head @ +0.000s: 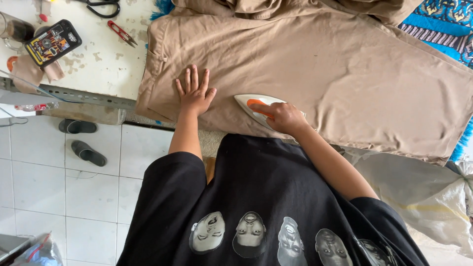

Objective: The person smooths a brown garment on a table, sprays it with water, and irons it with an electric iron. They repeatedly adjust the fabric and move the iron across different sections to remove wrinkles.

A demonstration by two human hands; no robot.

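A tan pair of trousers (315, 64) lies spread flat over a table covered with a blue patterned cloth (443, 24). My left hand (195, 91) presses flat on the fabric near the waistband, fingers apart. My right hand (282, 117) grips the orange handle of a white clothes iron (253, 104), which rests sole-down on the trousers near the front edge, its tip pointing left toward my left hand. My black printed shirt fills the lower frame.
On the white worn tabletop at left lie a dark phone-sized box (51, 42), red thread snips (121, 33), black scissors (103, 7) and a glass (12, 30). Two dark sandals (81, 140) lie on the white tiled floor. A pale sack (428, 197) sits at right.
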